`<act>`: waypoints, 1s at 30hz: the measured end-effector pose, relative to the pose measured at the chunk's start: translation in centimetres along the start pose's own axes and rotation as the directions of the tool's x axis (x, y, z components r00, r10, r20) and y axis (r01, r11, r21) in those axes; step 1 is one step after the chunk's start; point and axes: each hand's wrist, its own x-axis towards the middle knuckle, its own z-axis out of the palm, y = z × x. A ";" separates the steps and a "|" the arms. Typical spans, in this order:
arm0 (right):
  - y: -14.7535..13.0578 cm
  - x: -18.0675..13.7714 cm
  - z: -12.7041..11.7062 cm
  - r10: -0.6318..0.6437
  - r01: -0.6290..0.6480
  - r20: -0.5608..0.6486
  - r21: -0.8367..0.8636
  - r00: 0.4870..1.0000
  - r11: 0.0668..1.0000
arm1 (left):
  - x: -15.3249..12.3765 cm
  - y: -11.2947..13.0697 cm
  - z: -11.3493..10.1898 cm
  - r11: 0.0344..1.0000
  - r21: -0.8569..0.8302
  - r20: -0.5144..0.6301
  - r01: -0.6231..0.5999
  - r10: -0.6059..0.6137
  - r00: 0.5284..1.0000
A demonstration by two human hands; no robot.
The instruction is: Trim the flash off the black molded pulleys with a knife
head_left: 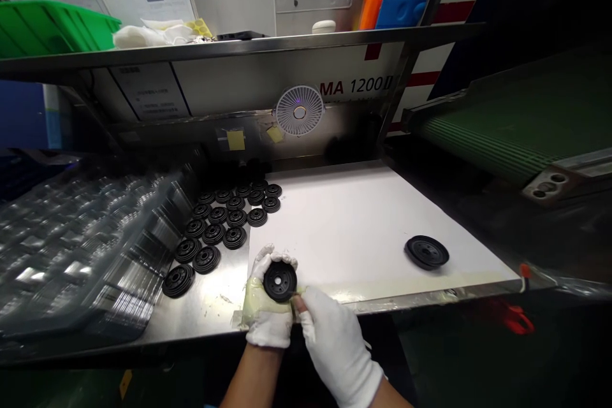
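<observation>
My left hand (268, 299), in a white glove, holds a black ribbed rubber disc (280, 281) with a central hole. The fingertips of my gloved right hand (335, 344) pinch the disc's lower rim. Yellowish tape (261, 306) lies on the table edge under my left hand. Several matching discs (220, 234) lie in rows on the steel tabletop (210, 306) to the left of my hands. Another black disc (426, 252) lies apart on a white paper sheet (344, 223) to the right.
A stack of clear plastic trays (86, 248) fills the left side. A steel shelf (239, 48) above carries a green bin (52, 29) and white cloths (148, 34). A small white fan (299, 111) stands behind the sheet, and a green conveyor belt (516, 118) runs at the right.
</observation>
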 end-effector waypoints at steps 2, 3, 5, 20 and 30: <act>-0.3 -0.2 0.2 -0.026 0.026 0.000 -0.011 1.000 1.000 | 0.1 -0.1 0.0 1.000 -0.003 -0.020 -0.024 0.024 1.000; -0.4 -0.2 0.3 -0.041 0.041 -0.001 -0.010 0.999 0.999 | 0.1 -0.1 0.0 1.000 0.001 -0.026 -0.027 0.027 0.999; -0.5 -0.2 0.3 -0.063 0.063 -0.006 0.003 0.998 0.998 | 0.2 0.0 -0.3 1.000 0.025 -0.012 0.017 -0.017 1.000; -0.5 0.5 -2.8 -0.097 0.067 0.189 0.159 0.977 0.985 | 0.6 0.9 -0.7 0.989 -0.111 -0.101 0.096 -0.107 0.989; 3.4 1.0 -3.7 -0.032 0.026 0.048 0.111 0.998 0.994 | -0.1 1.8 0.1 0.984 -0.116 -0.045 0.135 -0.141 0.989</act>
